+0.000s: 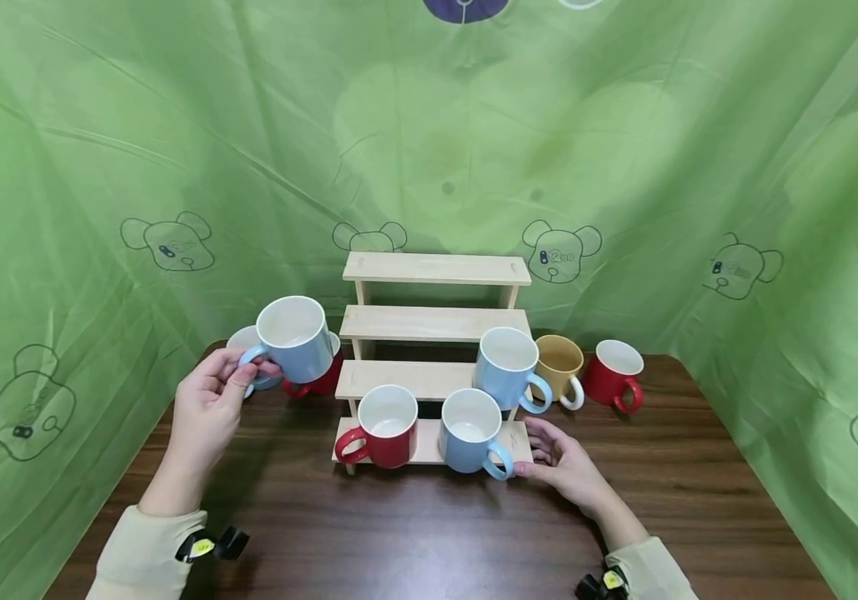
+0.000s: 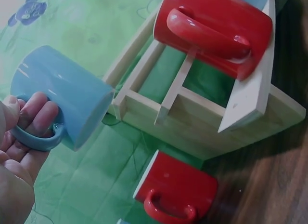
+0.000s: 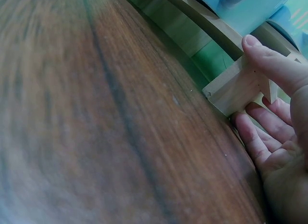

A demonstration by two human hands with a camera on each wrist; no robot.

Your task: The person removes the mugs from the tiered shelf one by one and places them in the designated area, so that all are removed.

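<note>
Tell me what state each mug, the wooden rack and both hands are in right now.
Wooden rack: standing upright, partly filled
Held blue mug: lifted, looks empty
Left hand: gripping that mug's handle
Right hand: holding the rack's lower right end
Front red mug: upright, looks empty
Front blue mug: upright, looks empty
Upper blue mug: upright, looks empty
Yellow mug: upright
Right red mug: upright
Left red mug: upright, partly hidden
Left blue mug: partly hidden

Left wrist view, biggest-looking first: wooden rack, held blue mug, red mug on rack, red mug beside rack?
1. Wooden rack
2. Held blue mug and red mug on rack: too alike to rank
3. Red mug beside rack
</note>
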